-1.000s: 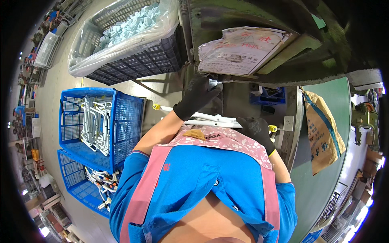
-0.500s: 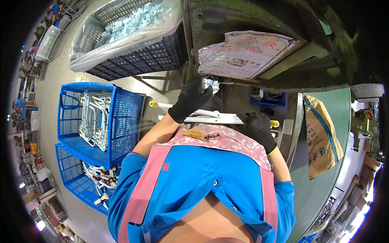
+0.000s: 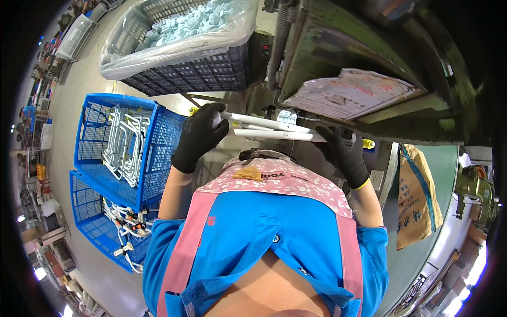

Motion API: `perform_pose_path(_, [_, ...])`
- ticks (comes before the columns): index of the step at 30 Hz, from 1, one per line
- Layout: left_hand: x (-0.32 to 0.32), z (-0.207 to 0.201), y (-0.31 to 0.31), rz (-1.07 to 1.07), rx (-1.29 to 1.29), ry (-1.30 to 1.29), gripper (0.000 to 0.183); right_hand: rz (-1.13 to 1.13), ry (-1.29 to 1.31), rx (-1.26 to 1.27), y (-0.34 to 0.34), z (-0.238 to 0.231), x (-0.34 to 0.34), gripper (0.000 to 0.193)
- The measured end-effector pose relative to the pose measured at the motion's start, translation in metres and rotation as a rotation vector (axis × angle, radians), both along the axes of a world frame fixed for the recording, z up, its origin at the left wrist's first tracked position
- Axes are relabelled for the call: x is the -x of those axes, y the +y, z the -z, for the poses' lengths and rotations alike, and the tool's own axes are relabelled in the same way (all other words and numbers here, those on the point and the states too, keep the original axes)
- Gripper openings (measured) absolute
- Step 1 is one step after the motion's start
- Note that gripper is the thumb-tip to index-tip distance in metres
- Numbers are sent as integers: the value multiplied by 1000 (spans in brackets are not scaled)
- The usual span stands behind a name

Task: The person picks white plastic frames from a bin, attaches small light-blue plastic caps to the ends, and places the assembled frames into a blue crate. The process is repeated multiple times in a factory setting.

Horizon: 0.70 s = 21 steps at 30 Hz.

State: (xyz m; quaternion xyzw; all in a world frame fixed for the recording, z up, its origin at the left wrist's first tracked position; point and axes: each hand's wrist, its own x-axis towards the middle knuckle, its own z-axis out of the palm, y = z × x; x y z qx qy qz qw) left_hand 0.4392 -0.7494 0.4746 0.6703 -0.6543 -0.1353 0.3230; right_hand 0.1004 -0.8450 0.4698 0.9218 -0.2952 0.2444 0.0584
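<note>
A white metal tube frame (image 3: 274, 127) with yellow end caps spans the space in front of my apron, its tubes running side by side. My left hand (image 3: 202, 136), in a black glove, is closed around its left end. At its right end my right hand (image 3: 343, 152), gloved the same way, is wrapped round the tubes. Just beyond the frame's middle a small pale fitting (image 3: 287, 117) shows below the green machine (image 3: 364, 47). My fingers partly hide both tube ends.
Left of me a blue crate (image 3: 158, 153) holds similar white frames, above another blue crate (image 3: 84, 211) with capped frames. A lined black crate (image 3: 195, 74) of pale blue plastic pieces stands beyond. At right, a brown paper sack (image 3: 417, 201) lies on a green surface (image 3: 388, 240).
My left hand has left the fitting by the machine and moved left onto the frame's end. The frame has shifted up and away from my apron, with my right hand still on it.
</note>
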Motion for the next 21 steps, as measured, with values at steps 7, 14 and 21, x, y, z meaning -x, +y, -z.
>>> perform_pose_path(7, [-2, -4, -20, -41, 86, -25, 32, -13, -14, 40, -20, 16, 4, 34])
perform_pose_path(14, [-1, -4, -26, -56, 23, -37, 32, -92, -22, 17, -23, 35, 11, 41])
perform_pose_path(21, [-2, -2, -30, -76, 54, -55, 30, 158, 1144, 1497, -47, 66, 43, 62])
